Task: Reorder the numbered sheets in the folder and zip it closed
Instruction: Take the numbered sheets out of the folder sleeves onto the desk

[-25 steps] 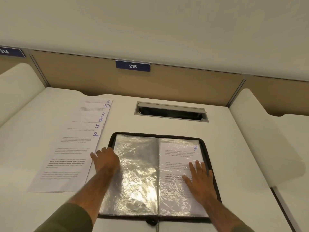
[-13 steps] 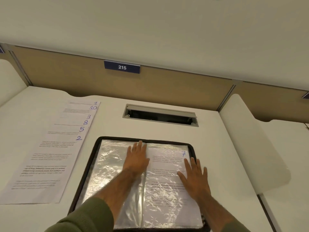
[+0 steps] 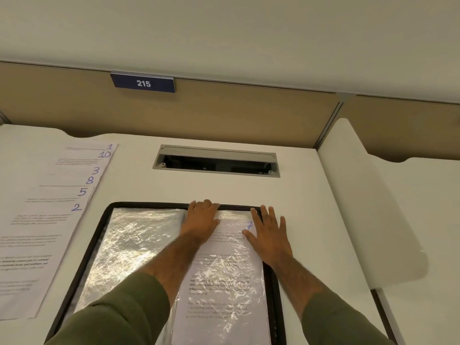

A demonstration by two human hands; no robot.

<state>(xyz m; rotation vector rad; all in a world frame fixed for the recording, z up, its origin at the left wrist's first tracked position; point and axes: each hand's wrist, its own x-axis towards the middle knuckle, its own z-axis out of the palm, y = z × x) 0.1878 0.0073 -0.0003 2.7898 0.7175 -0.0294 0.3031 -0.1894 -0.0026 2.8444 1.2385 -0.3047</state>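
Folder [image 3: 139, 240] lies on white desk [image 3: 224, 188], beige partition [image 3: 249, 113] behind.

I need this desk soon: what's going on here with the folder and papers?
A person has the zip folder open on the desk. The right hand lies flat on the right edge of the sleeve with sheet 7. The left hand is at that sleeve's top edge by the spine, grip unclear. Loose sheets lie fanned to the left, showing 1, 10, 3, 8, 5, 2.
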